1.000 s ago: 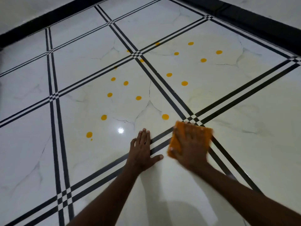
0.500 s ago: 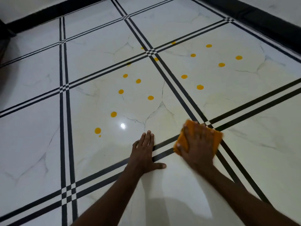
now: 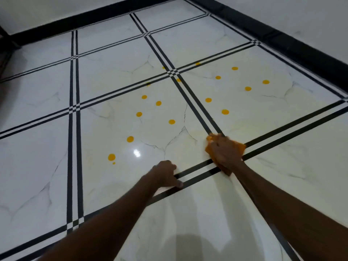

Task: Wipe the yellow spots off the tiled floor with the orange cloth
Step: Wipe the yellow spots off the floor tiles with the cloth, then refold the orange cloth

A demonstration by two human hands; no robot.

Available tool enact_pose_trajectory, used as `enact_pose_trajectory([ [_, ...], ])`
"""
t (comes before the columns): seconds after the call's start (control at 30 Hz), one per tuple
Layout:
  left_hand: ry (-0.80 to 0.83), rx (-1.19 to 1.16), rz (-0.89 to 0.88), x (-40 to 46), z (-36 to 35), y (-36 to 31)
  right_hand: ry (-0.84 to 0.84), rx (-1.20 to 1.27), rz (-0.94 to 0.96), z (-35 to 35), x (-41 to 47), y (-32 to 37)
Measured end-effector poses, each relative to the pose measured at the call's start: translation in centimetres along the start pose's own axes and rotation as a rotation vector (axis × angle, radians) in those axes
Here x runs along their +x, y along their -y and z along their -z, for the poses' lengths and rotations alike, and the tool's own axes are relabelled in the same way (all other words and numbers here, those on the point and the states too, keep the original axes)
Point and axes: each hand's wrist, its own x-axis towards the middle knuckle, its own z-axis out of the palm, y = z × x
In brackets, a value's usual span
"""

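My right hand [image 3: 225, 152] presses the orange cloth [image 3: 240, 147] onto the white marble-look tiled floor [image 3: 47, 166], right at a crossing of black double stripes. The cloth is bunched under the palm, and only its edges show. Flat on the floor to its left, my left hand [image 3: 166, 175] has its fingers curled in and its thumb on a black stripe. Several yellow spots lie beyond the hands: one [image 3: 130, 139] and a bigger one [image 3: 111, 157] on the near tile, another [image 3: 225, 111] on the tile to the right.
A black skirting band [image 3: 282, 40] runs along the white walls at the back and right. A bright light reflection [image 3: 137, 153] sits on the near tile. My shadow falls on the floor at the bottom centre.
The yellow spot nearest the cloth is gone between the first and second frame. My right hand has stayed at the stripe crossing with the cloth bunching. My left hand's fingers have curled in.
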Motion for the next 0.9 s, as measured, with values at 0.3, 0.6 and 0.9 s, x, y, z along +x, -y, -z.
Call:
enact_pose_trajectory([
  [0.3,-0.199,-1.078,-0.025,-3.6,12.8,-3.0,0.309,0.607,0.101,9.2,-4.8,13.0],
  [0.6,-0.237,-1.219,-0.035,-7.5,18.0,-2.8,0.4,0.886,0.037,14.3,-6.8,16.4],
  [0.9,-0.258,-0.775,0.088,-9.5,18.2,4.8,0.143,0.896,0.084,17.4,-6.9,19.7],
])
